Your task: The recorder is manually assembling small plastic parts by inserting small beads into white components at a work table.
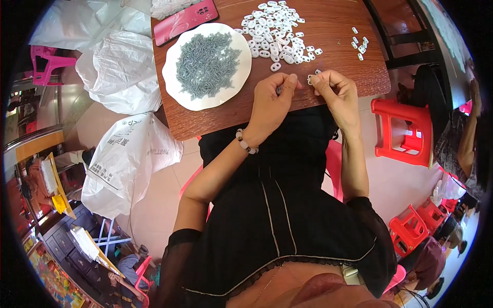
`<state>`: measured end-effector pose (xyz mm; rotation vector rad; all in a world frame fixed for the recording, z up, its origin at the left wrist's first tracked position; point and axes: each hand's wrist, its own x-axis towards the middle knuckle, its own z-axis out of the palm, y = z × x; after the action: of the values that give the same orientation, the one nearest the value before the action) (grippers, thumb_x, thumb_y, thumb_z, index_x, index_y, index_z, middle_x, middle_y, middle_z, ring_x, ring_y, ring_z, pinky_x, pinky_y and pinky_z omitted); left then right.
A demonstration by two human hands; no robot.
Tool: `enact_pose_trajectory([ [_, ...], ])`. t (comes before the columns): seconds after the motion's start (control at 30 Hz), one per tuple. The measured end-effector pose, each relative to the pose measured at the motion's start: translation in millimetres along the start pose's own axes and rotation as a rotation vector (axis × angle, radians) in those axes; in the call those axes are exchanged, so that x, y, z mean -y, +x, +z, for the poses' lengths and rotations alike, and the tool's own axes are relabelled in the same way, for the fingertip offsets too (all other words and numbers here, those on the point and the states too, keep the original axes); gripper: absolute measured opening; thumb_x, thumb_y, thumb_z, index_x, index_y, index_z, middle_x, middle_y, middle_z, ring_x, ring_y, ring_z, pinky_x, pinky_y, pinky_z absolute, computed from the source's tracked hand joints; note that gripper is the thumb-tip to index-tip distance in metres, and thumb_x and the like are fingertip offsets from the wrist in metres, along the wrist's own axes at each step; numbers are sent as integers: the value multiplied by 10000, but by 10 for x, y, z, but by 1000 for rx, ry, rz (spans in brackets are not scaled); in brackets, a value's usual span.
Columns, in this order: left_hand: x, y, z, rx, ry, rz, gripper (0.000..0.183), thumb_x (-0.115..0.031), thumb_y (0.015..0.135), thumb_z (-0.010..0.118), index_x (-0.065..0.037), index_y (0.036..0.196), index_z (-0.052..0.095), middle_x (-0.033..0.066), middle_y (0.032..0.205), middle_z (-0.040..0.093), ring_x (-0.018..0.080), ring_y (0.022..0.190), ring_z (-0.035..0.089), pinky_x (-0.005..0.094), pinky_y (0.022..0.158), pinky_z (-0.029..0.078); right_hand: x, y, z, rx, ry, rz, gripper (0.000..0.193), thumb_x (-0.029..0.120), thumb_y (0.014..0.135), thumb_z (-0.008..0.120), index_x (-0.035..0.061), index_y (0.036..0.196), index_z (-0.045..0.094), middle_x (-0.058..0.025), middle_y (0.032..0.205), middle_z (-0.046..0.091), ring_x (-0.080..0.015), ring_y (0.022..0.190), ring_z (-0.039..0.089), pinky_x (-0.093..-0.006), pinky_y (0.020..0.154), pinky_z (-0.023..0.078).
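Note:
Over the table's near edge, my left hand (271,101) is closed, thumb against curled fingers. A bit of blue-grey (279,90) shows inside its curl, matching the small rods on the plate, but its shape is mostly hidden. To its right, my right hand (337,97) pinches a small white oval piece with holes (311,79) between thumb and fingertips. The two hands are close together but apart. A white scalloped plate (172,77) at the left carries a heap of short grey rods (208,64). Beyond my hands lies a pile of white two-holed oval pieces (272,31).
A pink phone (186,21) lies behind the plate on the brown wooden table (328,31). Several white pieces (361,49) form a separate group at the right. Large white sacks (128,164) stand left of the table, a red stool (403,133) to the right. Other people sit farther off.

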<state>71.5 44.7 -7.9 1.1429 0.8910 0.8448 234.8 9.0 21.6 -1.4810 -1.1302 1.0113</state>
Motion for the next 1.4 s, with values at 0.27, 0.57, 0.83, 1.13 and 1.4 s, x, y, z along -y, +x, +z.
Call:
enact_pose_trajectory([
  [0.27, -124, -110, -103, -42, -239, -186, 245, -213, 963, 557, -20, 825, 618, -84, 610, 425, -4, 530, 336, 188, 464, 243, -80, 154, -225, -213, -681, -99, 222, 243, 838, 659, 28, 780, 650, -148, 657, 594, -279, 636, 595, -396, 578, 451],
  [0.57, -150, -228, -227, -60, -310, -195, 230, -230, 965, 575, -14, 885, 589, -62, 679, 439, 10, 532, 342, 171, 473, 247, -234, 305, -622, -427, -1084, -29, 258, 334, 855, 635, 79, 827, 665, -174, 755, 642, -361, 761, 636, -475, 657, 490],
  [0.83, -127, -260, -222, -28, -270, -189, 269, -258, 953, 606, -6, 860, 628, -73, 623, 441, 6, 511, 330, 177, 464, 233, -309, 409, -856, -506, -1014, -79, 312, 377, 868, 640, 68, 846, 678, -149, 729, 655, -338, 701, 643, -440, 624, 487],
  [1.13, -112, -270, -204, 45, -148, -215, 303, -315, 920, 653, -33, 807, 659, -88, 613, 475, -2, 516, 321, 184, 458, 231, 85, -162, 46, 117, -242, -195, 128, 93, 832, 716, 31, 943, 698, -58, 790, 630, -115, 705, 566, -246, 616, 449],
  [1.4, -129, -304, -241, 44, -179, -177, 296, -311, 926, 644, -38, 818, 682, -84, 616, 493, 0, 528, 336, 183, 467, 239, 125, -264, 250, 146, -254, -205, 132, 54, 801, 744, 11, 919, 704, -38, 804, 632, -97, 706, 565, -225, 619, 455],
])
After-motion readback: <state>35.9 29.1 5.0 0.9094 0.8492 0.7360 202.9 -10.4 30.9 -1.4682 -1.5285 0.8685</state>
